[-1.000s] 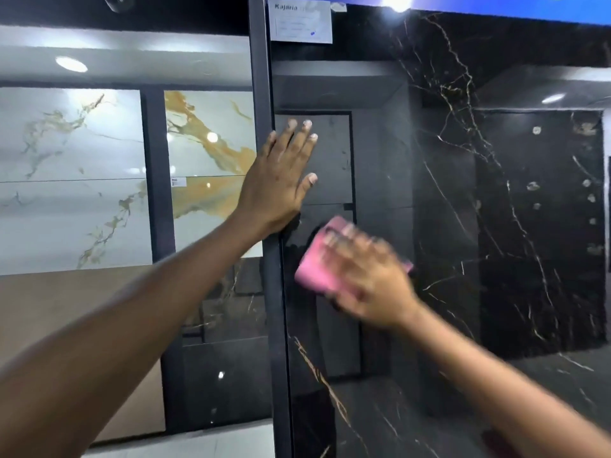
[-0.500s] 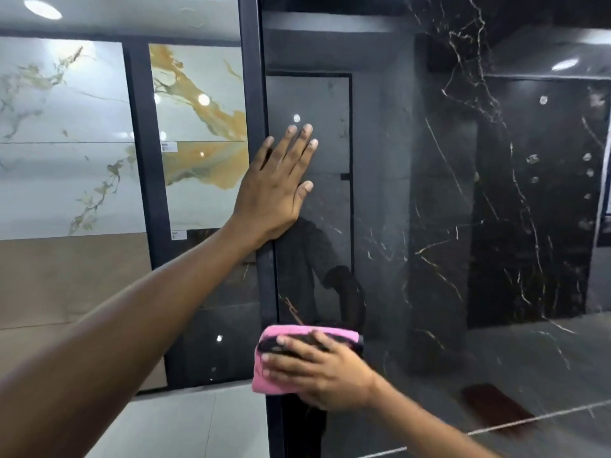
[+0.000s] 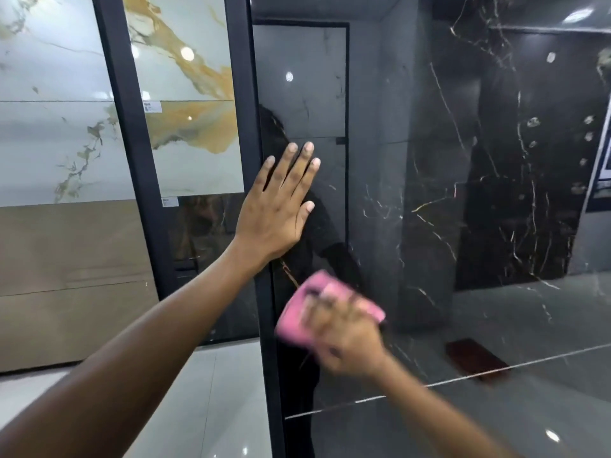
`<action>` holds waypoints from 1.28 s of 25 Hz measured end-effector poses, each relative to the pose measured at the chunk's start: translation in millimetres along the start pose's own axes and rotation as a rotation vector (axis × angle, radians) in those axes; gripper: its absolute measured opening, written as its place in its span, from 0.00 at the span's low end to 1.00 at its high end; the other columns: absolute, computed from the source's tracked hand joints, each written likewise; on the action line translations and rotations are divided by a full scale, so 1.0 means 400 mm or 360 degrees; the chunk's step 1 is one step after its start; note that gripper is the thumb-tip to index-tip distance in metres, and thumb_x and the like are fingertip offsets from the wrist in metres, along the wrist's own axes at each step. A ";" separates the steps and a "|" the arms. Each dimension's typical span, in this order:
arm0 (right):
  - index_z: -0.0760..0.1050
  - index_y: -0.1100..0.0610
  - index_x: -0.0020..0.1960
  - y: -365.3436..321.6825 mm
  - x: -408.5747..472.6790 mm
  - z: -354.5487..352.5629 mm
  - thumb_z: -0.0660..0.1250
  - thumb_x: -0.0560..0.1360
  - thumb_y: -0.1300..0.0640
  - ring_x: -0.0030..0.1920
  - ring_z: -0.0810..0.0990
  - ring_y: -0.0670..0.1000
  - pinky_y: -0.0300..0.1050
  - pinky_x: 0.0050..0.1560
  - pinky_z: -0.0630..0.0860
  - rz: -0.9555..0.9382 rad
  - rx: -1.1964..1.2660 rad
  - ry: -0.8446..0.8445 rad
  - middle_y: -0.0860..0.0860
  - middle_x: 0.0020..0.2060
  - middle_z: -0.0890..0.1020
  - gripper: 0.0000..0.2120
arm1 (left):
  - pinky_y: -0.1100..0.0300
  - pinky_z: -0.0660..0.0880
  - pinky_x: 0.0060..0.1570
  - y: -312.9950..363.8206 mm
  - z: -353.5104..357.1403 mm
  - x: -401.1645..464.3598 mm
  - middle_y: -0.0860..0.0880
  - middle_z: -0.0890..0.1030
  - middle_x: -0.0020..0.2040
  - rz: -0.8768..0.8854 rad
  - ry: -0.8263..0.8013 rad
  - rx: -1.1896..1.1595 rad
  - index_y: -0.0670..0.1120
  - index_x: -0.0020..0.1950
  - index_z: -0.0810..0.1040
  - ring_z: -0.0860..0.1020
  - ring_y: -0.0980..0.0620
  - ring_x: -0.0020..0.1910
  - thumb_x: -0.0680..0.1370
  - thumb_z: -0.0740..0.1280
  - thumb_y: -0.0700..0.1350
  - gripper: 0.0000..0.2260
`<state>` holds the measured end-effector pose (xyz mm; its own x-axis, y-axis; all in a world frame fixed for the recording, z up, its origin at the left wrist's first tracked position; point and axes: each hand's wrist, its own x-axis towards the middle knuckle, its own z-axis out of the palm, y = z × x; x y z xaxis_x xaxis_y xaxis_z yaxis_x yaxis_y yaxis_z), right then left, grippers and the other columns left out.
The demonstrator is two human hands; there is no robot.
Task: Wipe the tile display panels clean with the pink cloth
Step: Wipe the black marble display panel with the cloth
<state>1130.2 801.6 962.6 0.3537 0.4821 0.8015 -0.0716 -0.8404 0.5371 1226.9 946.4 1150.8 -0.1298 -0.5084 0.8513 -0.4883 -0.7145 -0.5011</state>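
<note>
A glossy black marble tile panel (image 3: 429, 193) filled most of the view, held at its left edge by a dark metal frame (image 3: 254, 325). The wiping step was in hand. The pink cloth (image 3: 297, 312) was pressed against the panel's lower part, just right of the frame, under the right hand (image 3: 344, 332). The cloth and that hand were smeared by motion blur, so it could be judged that a stroke was under way, though its direction could not be told. The right fingers appeared to be curled over the cloth, gripping it. The left hand (image 3: 277, 213) was laid flat on the panel above the cloth, straddling the frame's edge, with its fingers (image 3: 291, 170) straight and spread, holding nothing.

The next move was judged to call for steady pressure and for strokes carried rightward and upward across the untouched part of the panel, with the left hand lifted off so that its own marks could be wiped.

The panel's top, bottom and right edge were cut off. Dirt could not be told apart from the reflections and pale veins. Left of the frame, cream and gold panels (image 3: 185, 94) were partly seen.
</note>
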 end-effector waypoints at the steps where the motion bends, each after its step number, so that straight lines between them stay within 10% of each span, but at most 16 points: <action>1: 0.70 0.47 0.71 -0.097 -0.070 0.000 0.62 0.73 0.47 0.75 0.61 0.56 0.53 0.64 0.65 -0.0462 -0.0029 -0.0238 0.49 0.77 0.59 0.26 | 0.49 0.48 0.75 -0.001 0.001 -0.004 0.44 0.55 0.79 0.0004 -0.0009 -0.0017 0.43 0.79 0.51 0.52 0.45 0.78 0.82 0.51 0.51 0.27; 4: 0.69 0.47 0.69 -0.024 -0.063 -0.025 0.66 0.69 0.50 0.75 0.60 0.54 0.53 0.65 0.63 -0.0625 0.0105 -0.0254 0.45 0.71 0.68 0.28 | 0.50 0.44 0.75 -0.011 -0.008 0.007 0.44 0.55 0.79 0.0000 -0.0009 -0.0066 0.43 0.79 0.51 0.51 0.46 0.78 0.82 0.51 0.51 0.27; 9: 0.64 0.57 0.76 0.521 0.131 -0.152 0.59 0.73 0.44 0.76 0.57 0.58 0.57 0.68 0.61 0.1576 0.0228 0.0503 0.57 0.76 0.62 0.34 | 0.51 0.42 0.76 0.071 -0.010 -0.078 0.44 0.50 0.80 -0.0152 -0.0035 -0.0203 0.42 0.79 0.48 0.49 0.45 0.78 0.81 0.50 0.51 0.29; 11: 0.61 0.55 0.77 0.509 0.144 -0.137 0.57 0.73 0.40 0.78 0.53 0.56 0.57 0.71 0.56 0.1969 0.0323 0.0673 0.55 0.78 0.58 0.36 | 0.50 0.40 0.76 0.090 0.005 -0.124 0.44 0.49 0.79 -0.0102 -0.0057 -0.0075 0.42 0.79 0.44 0.49 0.45 0.78 0.82 0.48 0.52 0.29; 13: 0.63 0.55 0.76 0.318 0.074 -0.070 0.61 0.74 0.43 0.78 0.54 0.57 0.52 0.68 0.59 0.1598 0.0232 0.0530 0.56 0.78 0.57 0.33 | 0.49 0.40 0.76 0.087 0.025 -0.139 0.43 0.50 0.79 -0.0078 -0.0057 -0.0029 0.42 0.79 0.43 0.49 0.44 0.78 0.82 0.48 0.52 0.29; 18: 0.69 0.38 0.70 -0.216 -0.238 0.018 0.73 0.65 0.46 0.78 0.49 0.52 0.48 0.65 0.68 -0.0832 0.0099 -0.0750 0.37 0.73 0.65 0.34 | 0.48 0.44 0.75 0.091 0.021 -0.140 0.43 0.50 0.79 -0.0079 -0.0076 0.0038 0.42 0.79 0.42 0.49 0.43 0.77 0.83 0.46 0.52 0.28; 21: 0.74 0.44 0.65 -0.033 -0.177 -0.001 0.64 0.67 0.53 0.74 0.60 0.54 0.51 0.69 0.59 -0.0419 0.0244 -0.0341 0.46 0.68 0.74 0.26 | 0.49 0.46 0.75 0.084 0.009 -0.125 0.43 0.53 0.80 -0.0163 -0.0075 -0.0078 0.43 0.79 0.46 0.49 0.44 0.78 0.82 0.49 0.51 0.28; 27: 0.62 0.57 0.76 0.611 -0.025 -0.159 0.60 0.72 0.48 0.77 0.54 0.62 0.61 0.71 0.58 0.1729 0.0225 0.0506 0.60 0.76 0.61 0.34 | 0.50 0.40 0.76 0.260 0.014 -0.173 0.47 0.50 0.80 -0.0340 -0.0052 -0.0444 0.45 0.79 0.48 0.43 0.47 0.79 0.80 0.54 0.50 0.30; 29: 0.60 0.57 0.77 0.532 -0.089 -0.104 0.60 0.73 0.47 0.76 0.56 0.62 0.60 0.69 0.57 0.1674 0.0203 0.0495 0.62 0.75 0.61 0.35 | 0.49 0.38 0.75 0.280 0.042 -0.188 0.45 0.50 0.79 -0.0371 -0.0108 -0.0277 0.46 0.80 0.45 0.41 0.46 0.78 0.81 0.53 0.52 0.30; 32: 0.56 0.49 0.78 0.172 -0.327 0.002 0.70 0.64 0.49 0.73 0.62 0.59 0.57 0.67 0.60 0.0284 0.0088 -0.0216 0.53 0.73 0.67 0.45 | 0.47 0.39 0.75 0.285 0.056 -0.190 0.44 0.51 0.79 -0.0391 -0.0138 -0.0163 0.46 0.79 0.47 0.40 0.45 0.78 0.81 0.53 0.52 0.29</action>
<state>1079.7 680.5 894.5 0.4623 0.2898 0.8380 -0.0944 -0.9236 0.3715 1200.6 892.7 1025.4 0.0753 -0.3683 0.9267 -0.5811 -0.7714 -0.2594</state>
